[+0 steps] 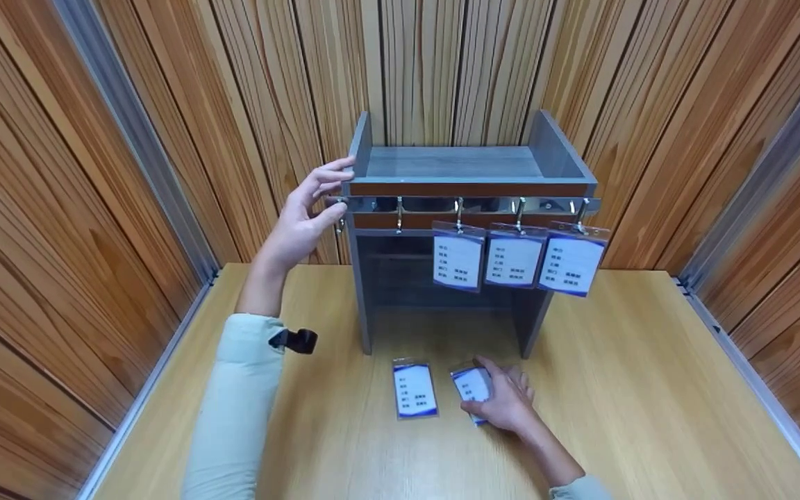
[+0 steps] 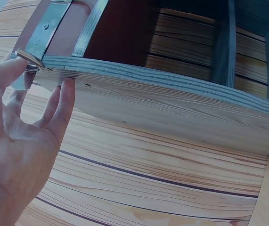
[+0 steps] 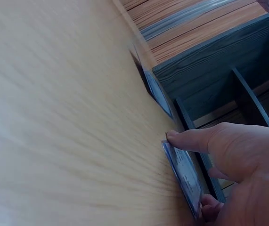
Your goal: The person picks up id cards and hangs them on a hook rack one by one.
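My left hand (image 1: 305,222) rests at the left front corner of a grey wooden shelf (image 1: 469,180), fingers extended along its side panel. In the left wrist view its thumb lies by a metal hook (image 2: 29,59) at the end of the rail, and fingertips touch the panel. Low at the front, my right hand (image 1: 504,401) grips a clear-sleeved name badge (image 1: 471,384) by its edges, thumb on one end and fingers on the other. The hand covers part of this badge. To its left, another badge (image 1: 414,390) lies face up on the table.
Three badges, left (image 1: 457,260), middle (image 1: 513,259) and right (image 1: 573,264), hang from hooks on the metal rail (image 1: 430,205). Further left on the rail, a hook (image 1: 399,214) holds nothing. Wood-panelled walls (image 1: 289,104) enclose the table (image 1: 650,389) behind and at both sides.
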Available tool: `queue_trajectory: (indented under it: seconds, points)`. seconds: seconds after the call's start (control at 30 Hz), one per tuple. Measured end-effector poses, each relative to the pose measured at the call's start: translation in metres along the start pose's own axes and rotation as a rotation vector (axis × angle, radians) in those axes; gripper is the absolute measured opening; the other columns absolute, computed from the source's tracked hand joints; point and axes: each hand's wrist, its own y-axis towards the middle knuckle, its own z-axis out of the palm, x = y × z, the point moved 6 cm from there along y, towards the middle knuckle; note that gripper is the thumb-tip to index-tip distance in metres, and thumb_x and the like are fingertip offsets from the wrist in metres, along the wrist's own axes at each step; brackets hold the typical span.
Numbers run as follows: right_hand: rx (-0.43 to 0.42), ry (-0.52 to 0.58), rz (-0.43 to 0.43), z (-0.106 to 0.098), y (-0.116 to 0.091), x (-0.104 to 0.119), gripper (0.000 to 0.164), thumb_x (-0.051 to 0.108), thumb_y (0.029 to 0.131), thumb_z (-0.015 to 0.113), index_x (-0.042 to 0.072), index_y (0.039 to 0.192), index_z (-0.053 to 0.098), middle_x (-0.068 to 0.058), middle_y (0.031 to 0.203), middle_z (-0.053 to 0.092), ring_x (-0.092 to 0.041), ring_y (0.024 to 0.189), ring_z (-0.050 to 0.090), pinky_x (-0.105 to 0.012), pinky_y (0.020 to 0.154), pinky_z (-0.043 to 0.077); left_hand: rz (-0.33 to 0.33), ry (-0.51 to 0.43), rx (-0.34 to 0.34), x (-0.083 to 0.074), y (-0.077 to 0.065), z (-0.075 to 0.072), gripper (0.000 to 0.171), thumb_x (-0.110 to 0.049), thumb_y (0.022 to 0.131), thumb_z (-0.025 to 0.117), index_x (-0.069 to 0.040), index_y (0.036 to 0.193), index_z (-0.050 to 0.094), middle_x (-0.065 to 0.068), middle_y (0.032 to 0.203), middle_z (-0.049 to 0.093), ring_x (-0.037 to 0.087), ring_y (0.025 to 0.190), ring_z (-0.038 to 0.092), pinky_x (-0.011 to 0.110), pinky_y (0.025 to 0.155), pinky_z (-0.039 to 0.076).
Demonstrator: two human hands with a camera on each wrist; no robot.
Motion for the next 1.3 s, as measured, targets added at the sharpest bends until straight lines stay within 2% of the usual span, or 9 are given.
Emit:
queue_trajectory:
  seconds: [0.27,0.47,0.57,0.7,0.83,0.93,1.07,1.17,1.3]
  points:
    - [0.015,-0.003,0.021,-0.0033,0.0017,0.0018,0.096,0.026,0.084,0.099,0.012,0.166,0.051,-0.034,0.151,0.052,-0.050,0.137,0.040,-0.072,0.113,0.037,0.003,-0.002,-0.002,-0.0015,0.0004,-0.0010,0.039,0.001,0.111,0.057,0.004,0.150,0.056,0.014,0.180,0.045,0.032,0.165,0.045,0.067,0.138,0.027]
    - [0.047,-0.037,0.032,-0.0039,0.0033,0.0005,0.099,0.028,0.085,0.098,0.006,0.168,0.049,-0.032,0.147,0.060,-0.052,0.136,0.041,-0.076,0.118,0.031,-0.010,0.004,0.000,0.0001,-0.0007,0.0005,0.040,0.001,0.111,0.057,0.003,0.151,0.056,0.012,0.180,0.045,0.031,0.164,0.045,0.065,0.137,0.029]
    - [0.054,-0.018,0.036,-0.0042,0.0040,-0.0010,0.097,0.025,0.085,0.098,0.007,0.168,0.049,-0.031,0.146,0.061,-0.052,0.136,0.041,-0.075,0.117,0.031,-0.013,0.001,0.003,-0.0003,-0.0010,0.0016,0.040,0.001,0.112,0.057,0.003,0.151,0.056,0.012,0.180,0.045,0.031,0.164,0.044,0.065,0.137,0.029]
    - [0.050,0.020,0.019,-0.0051,0.0041,-0.0010,0.091,0.018,0.084,0.098,0.014,0.163,0.054,-0.029,0.146,0.058,-0.048,0.135,0.043,-0.070,0.113,0.040,-0.007,0.001,0.003,-0.0016,-0.0011,0.0019,0.039,0.000,0.112,0.056,0.003,0.151,0.056,0.013,0.180,0.044,0.032,0.165,0.044,0.067,0.137,0.028]
    - [0.048,0.046,-0.020,-0.0039,0.0033,0.0006,0.086,0.011,0.082,0.098,0.016,0.159,0.059,-0.028,0.144,0.048,-0.041,0.128,0.049,-0.060,0.105,0.050,-0.002,0.000,-0.002,-0.0019,-0.0015,0.0014,0.039,0.001,0.111,0.057,0.003,0.150,0.056,0.013,0.180,0.044,0.033,0.165,0.044,0.067,0.138,0.027]
    - [0.023,0.074,-0.057,-0.0012,0.0020,0.0007,0.087,0.007,0.080,0.097,0.010,0.158,0.058,-0.027,0.141,0.043,-0.039,0.123,0.051,-0.052,0.101,0.053,-0.002,-0.001,-0.001,-0.0011,-0.0013,0.0017,0.039,0.002,0.111,0.057,0.003,0.150,0.056,0.014,0.180,0.044,0.033,0.165,0.044,0.067,0.139,0.026]
    - [-0.051,0.083,-0.105,0.0014,0.0017,-0.0018,0.089,0.009,0.074,0.096,0.003,0.154,0.058,-0.023,0.135,0.044,-0.036,0.116,0.052,-0.039,0.093,0.052,-0.008,0.002,0.002,0.0004,-0.0018,0.0018,0.039,0.002,0.112,0.056,0.003,0.151,0.056,0.014,0.180,0.045,0.033,0.165,0.044,0.067,0.139,0.026]
    - [-0.067,0.087,-0.110,0.0009,0.0024,-0.0031,0.089,0.012,0.073,0.096,0.002,0.154,0.059,-0.023,0.135,0.045,-0.035,0.116,0.053,-0.038,0.094,0.051,-0.007,0.002,0.000,0.0011,-0.0016,0.0011,0.039,0.002,0.112,0.055,0.003,0.150,0.056,0.014,0.180,0.045,0.033,0.165,0.044,0.067,0.139,0.026]
    - [-0.036,0.076,-0.090,-0.0013,0.0030,-0.0025,0.091,0.014,0.076,0.097,0.002,0.157,0.058,-0.025,0.139,0.043,-0.037,0.122,0.051,-0.045,0.100,0.051,0.003,0.000,-0.001,0.0014,-0.0001,0.0007,0.039,0.002,0.112,0.055,0.004,0.150,0.056,0.015,0.179,0.046,0.032,0.164,0.045,0.065,0.138,0.028]
